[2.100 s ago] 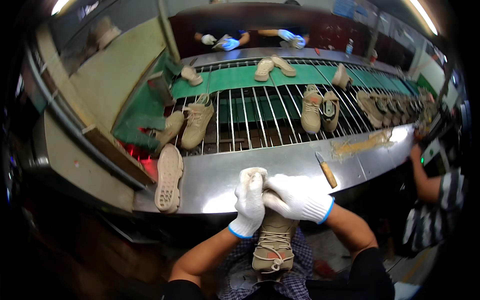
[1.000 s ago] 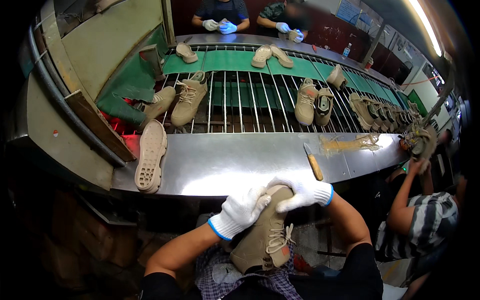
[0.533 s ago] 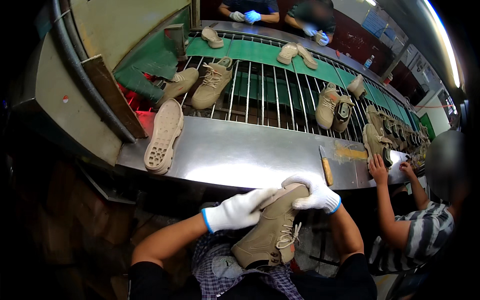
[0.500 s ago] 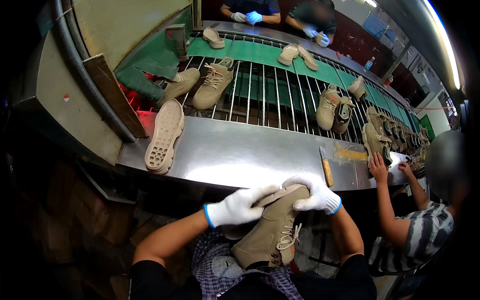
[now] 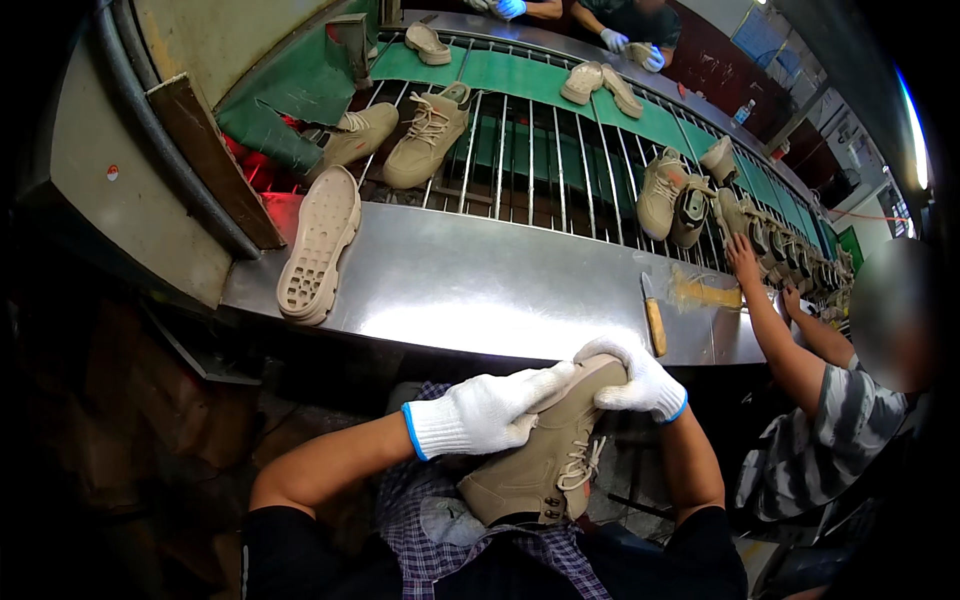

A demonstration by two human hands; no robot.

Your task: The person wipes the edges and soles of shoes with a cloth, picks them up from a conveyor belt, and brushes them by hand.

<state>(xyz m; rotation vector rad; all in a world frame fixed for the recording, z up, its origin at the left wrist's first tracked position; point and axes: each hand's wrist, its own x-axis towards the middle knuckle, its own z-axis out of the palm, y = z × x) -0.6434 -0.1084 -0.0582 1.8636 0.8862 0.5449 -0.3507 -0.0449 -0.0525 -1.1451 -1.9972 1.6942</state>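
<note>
A tan lace-up shoe is held over my lap, its toe tilted up toward the bench and its collar toward me. My left hand, in a white knit glove with blue trim, presses along the pale sole edge on the shoe's left side. Around the toe curls my gloved right hand, its fingers over the tip and its thumb on the upper. The laces hang loose on the right. Much of the sole is hidden by my left hand. A loose beige sole lies on the metal bench, tread up.
The steel bench edge runs ahead of me. A wooden-handled knife lies there. Beyond, tan shoes rest on a rod conveyor. A co-worker's hand touches shoes at right; gloved co-workers work opposite.
My left hand has slid farther toward the toe along the sole edge. The right hand stays around the toe. The co-worker on the right has reached farther over the conveyor.
</note>
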